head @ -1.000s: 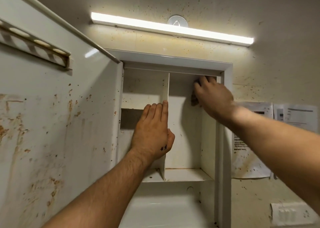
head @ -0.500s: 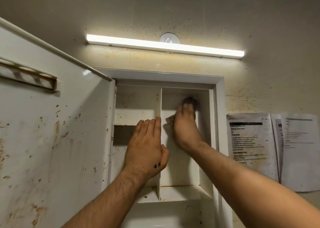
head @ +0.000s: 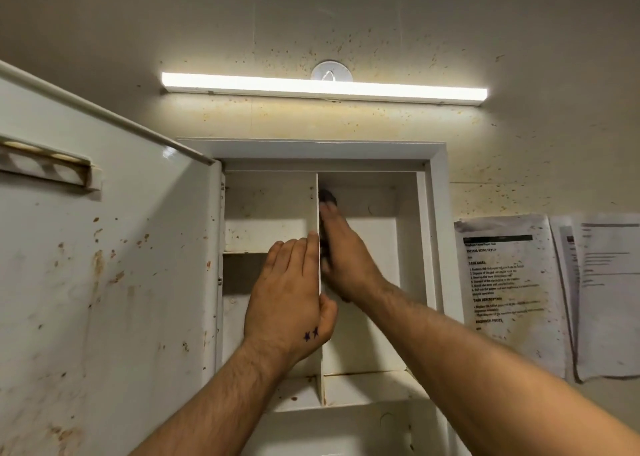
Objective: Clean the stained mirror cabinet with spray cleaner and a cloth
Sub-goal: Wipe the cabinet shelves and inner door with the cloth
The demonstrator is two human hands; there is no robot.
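The white mirror cabinet (head: 429, 248) hangs open on the wall, its stained door (head: 121, 282) swung out to the left. A vertical divider (head: 317, 206) splits the upper compartment. My left hand (head: 287, 303) clasps that divider, with straight fingers on its left face and the thumb round its front edge. My right hand (head: 346, 258) reaches into the right compartment and presses a dark cloth (head: 327, 196) flat against the divider's right face. The cloth shows above my fingertips and along the divider. No spray bottle is in view.
A lit light bar (head: 325, 87) runs above the cabinet on a speckled wall. Printed sheets (head: 509, 289) hang to the right. A stained shelf (head: 367, 390) closes the bottom of the upper compartments, and brown rust-like spots cover the door's inner face.
My right hand with the cloth has moved from the compartment's upper right corner leftward to the divider. My left hand has stayed on the divider. The view has tilted upward.
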